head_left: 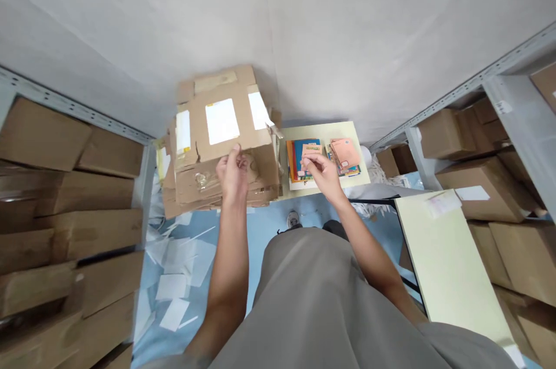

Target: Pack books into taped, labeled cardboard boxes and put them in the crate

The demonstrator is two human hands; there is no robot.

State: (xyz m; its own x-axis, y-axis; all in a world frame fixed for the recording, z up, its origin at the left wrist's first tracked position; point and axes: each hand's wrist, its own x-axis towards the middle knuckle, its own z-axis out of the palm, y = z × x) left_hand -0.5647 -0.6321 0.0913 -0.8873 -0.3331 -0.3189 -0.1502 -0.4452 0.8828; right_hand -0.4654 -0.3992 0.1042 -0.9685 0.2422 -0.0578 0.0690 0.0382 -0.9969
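My left hand is closed on the near edge of the top flattened cardboard box, its thumb lying over the edge. This cardboard has several white labels and rests on a pile of flattened cardboard. To the right, my right hand is held above a pile of notebooks with orange, red and blue covers. Its thumb and fingers are pinched together; whether anything small is between them is hidden. A second pile, topped with pink notebooks, lies just beyond it.
The piles stand on a pale yellow table against a grey wall. Shelves of cardboard boxes flank me on the left, with more boxes on the right. Another pale table is at my right. Paper scraps litter the blue floor.
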